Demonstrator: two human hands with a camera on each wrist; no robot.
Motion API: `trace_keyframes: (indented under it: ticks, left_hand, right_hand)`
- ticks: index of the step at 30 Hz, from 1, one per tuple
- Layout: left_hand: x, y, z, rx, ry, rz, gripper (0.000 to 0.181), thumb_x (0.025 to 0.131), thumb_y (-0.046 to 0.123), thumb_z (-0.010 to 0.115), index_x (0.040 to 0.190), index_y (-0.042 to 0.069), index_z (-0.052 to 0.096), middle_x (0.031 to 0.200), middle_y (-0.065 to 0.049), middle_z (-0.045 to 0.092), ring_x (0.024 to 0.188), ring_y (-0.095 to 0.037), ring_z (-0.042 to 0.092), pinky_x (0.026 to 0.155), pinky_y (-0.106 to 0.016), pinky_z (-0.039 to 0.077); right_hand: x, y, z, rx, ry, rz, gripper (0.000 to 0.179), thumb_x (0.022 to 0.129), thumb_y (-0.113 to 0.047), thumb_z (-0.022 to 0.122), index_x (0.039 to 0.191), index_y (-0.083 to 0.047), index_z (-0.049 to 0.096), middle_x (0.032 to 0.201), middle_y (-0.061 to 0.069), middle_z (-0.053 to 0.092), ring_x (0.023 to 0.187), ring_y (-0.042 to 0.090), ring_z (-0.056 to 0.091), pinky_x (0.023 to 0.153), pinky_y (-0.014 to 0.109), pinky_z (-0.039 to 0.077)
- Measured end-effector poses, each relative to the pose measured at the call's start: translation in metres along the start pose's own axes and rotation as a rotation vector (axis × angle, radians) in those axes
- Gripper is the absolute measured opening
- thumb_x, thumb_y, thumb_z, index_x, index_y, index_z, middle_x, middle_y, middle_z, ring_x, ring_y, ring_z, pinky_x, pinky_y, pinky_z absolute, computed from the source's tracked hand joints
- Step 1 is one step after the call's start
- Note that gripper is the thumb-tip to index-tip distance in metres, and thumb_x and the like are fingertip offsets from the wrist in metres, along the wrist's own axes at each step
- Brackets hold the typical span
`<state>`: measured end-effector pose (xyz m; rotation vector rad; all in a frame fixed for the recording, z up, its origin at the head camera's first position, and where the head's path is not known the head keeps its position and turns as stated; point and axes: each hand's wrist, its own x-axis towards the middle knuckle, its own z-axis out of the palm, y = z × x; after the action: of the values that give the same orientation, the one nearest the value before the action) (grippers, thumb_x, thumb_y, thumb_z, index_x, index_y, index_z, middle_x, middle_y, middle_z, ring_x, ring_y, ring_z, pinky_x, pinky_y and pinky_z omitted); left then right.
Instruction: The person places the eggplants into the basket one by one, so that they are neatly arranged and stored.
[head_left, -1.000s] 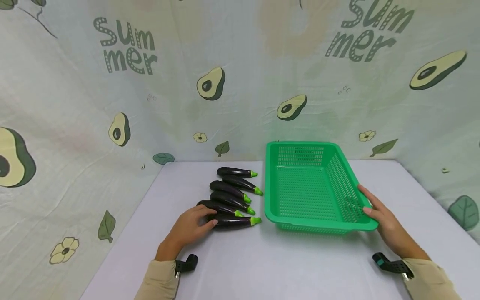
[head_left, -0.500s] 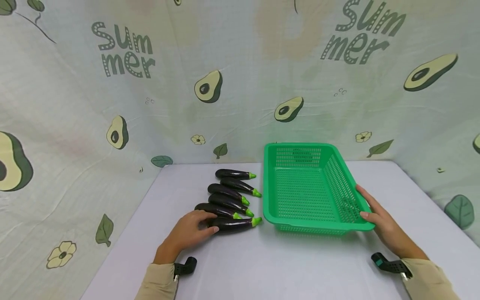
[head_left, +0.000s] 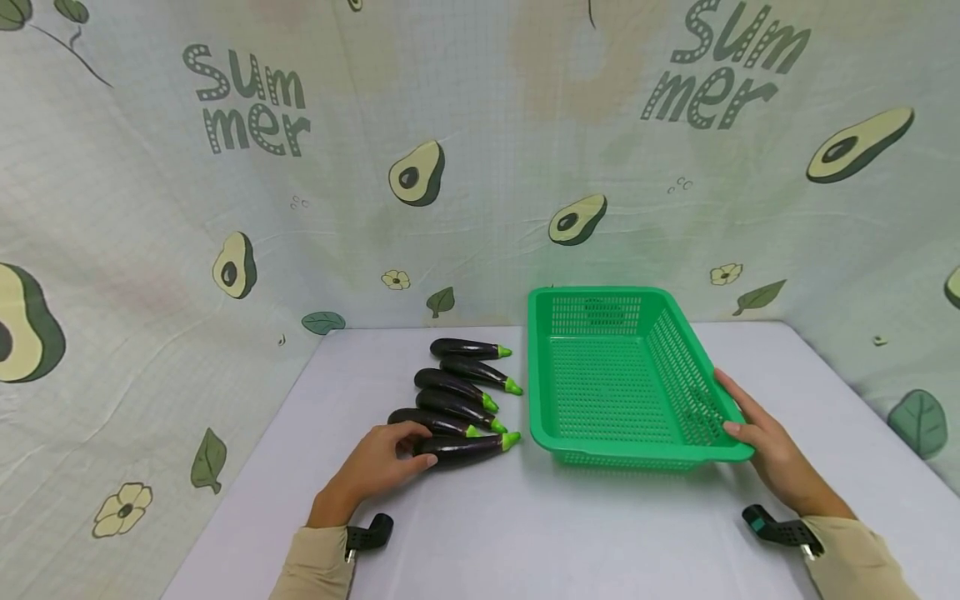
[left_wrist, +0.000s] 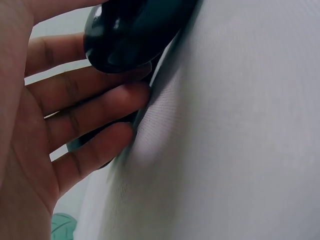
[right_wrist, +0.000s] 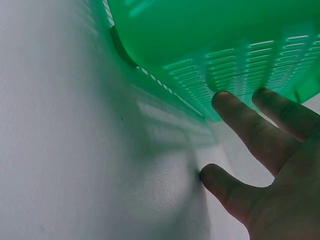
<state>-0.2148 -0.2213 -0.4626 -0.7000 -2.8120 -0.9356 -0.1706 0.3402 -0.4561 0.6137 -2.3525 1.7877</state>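
Note:
Several dark purple eggplants with green stem ends lie in a slanting row on the table. My left hand [head_left: 371,462] grips the blunt end of the nearest eggplant [head_left: 461,449], thumb on the near side and fingers on the far side. In the left wrist view, that eggplant [left_wrist: 132,35] lies between thumb and fingers, the other fingers spread below it. A green plastic basket [head_left: 600,392] with perforated walls stands right of the row, nothing inside. My right hand [head_left: 776,467] holds its right rim, thumb over the edge. Fingers [right_wrist: 240,122] support the outer wall in the right wrist view.
The white table [head_left: 570,533] reaches back to a hanging cloth [head_left: 495,100] printed with avocados and leaves. Black wrist cameras are strapped at both sleeves. Another eggplant [head_left: 433,421] lies just behind the gripped one.
The head view shifted slightly between the first two frames. The nearest eggplant's stem end has tilted up a little in my left hand's grip. The right hand stays at the basket.

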Motion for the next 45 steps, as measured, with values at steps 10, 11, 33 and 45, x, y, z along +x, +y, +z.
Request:
trace_keyframes:
  ticks: [10,11,33,45]
  left_hand:
    - [-0.001,0.003,-0.003,-0.126,-0.035,-0.054,0.032,0.086,0.04,0.08,0.109,0.02,0.07,0.094,0.01,0.064,0.083,-0.011,0.058,0.075,-0.029,0.051]
    - [-0.001,0.004,-0.003,-0.135,-0.036,-0.055,0.032,0.086,0.039,0.08,0.109,0.02,0.069,0.094,0.01,0.064,0.082,-0.011,0.058,0.074,-0.029,0.051]
    - [0.002,0.01,0.0,-0.155,-0.044,-0.038,0.035,0.084,0.026,0.081,0.111,0.018,0.06,0.083,0.005,0.056,0.072,-0.012,0.051,0.063,-0.027,0.044]
    - [0.003,0.011,0.002,-0.206,0.004,-0.055,0.034,0.084,0.021,0.079,0.111,0.02,0.058,0.108,0.003,0.066,0.088,-0.014,0.057,0.078,-0.029,0.048]
  right_hand:
    - [-0.002,-0.001,0.001,-0.048,0.007,0.034,0.065,0.105,-0.005,0.035,0.163,-0.02,0.01,0.163,-0.012,0.011,0.135,-0.004,0.022,0.093,0.007,0.027]
    - [-0.002,-0.001,0.001,-0.049,0.006,0.035,0.065,0.105,-0.006,0.035,0.163,-0.02,0.01,0.163,-0.012,0.011,0.135,-0.003,0.022,0.093,0.007,0.027]
    - [-0.002,-0.002,0.001,-0.023,0.02,0.041,0.064,0.105,-0.006,0.035,0.163,-0.019,0.013,0.162,-0.011,0.013,0.132,0.0,0.025,0.092,0.008,0.029]
    - [-0.002,0.0,0.001,-0.036,0.025,0.047,0.063,0.106,-0.007,0.035,0.163,-0.02,0.013,0.162,-0.009,0.014,0.13,0.001,0.028,0.092,0.008,0.029]
